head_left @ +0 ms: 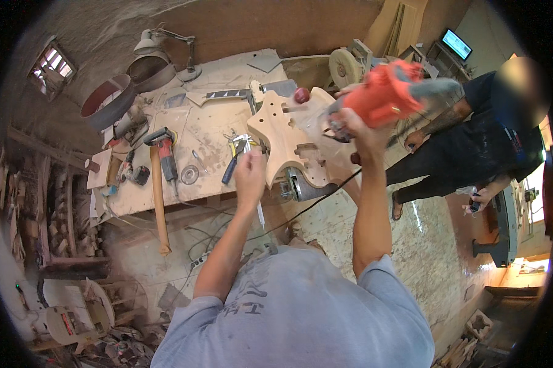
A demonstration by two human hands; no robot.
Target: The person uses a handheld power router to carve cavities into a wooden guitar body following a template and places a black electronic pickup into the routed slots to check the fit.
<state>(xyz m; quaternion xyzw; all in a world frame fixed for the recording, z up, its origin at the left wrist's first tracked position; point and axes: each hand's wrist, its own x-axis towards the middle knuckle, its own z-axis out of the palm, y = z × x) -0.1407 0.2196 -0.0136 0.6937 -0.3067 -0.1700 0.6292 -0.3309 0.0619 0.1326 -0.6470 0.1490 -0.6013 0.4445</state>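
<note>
A pale wooden guitar body [284, 132] with drilled holes and cut pockets lies at the right end of the workbench. Above its right half, my right hand [363, 132] grips a red power tool [384, 95], smeared by motion; its exact kind is hard to make out. My left hand [251, 175] is closed beside the body's left edge. Pinched in it is a slim silver caliper [244, 142], jaws showing above the fingers and a thin end below the wrist. Close to this hand lies a dark-blue-handled tool [230, 168].
On the workbench [212, 122] lie a guitar neck [224, 94], a red-black sander [165, 156], a metal disc [189, 174] and a wooden stick [158, 199]. A roller [304, 186] sits under the body. A cable [313, 205] hangs in front. Another person [472, 141] stands right.
</note>
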